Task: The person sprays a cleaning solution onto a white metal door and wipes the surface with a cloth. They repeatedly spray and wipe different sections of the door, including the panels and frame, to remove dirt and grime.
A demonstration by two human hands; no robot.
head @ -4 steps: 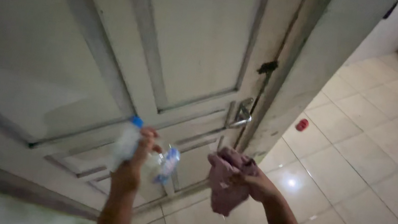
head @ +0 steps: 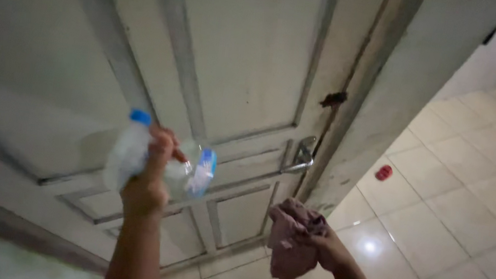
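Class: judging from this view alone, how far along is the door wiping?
Done: nothing shows as wiped; the door looks smudged near its handle. In hand: left hand holds a clear bottle, right hand a pink cloth. Left: cloth has not touched the door.

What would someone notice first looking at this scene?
The left hand raised against the pale panelled door, gripping a clear bottle with a blue cap. Lower right of it, the right hand clutches a crumpled pink cloth. A small red thing lies on the tiled floor beyond.
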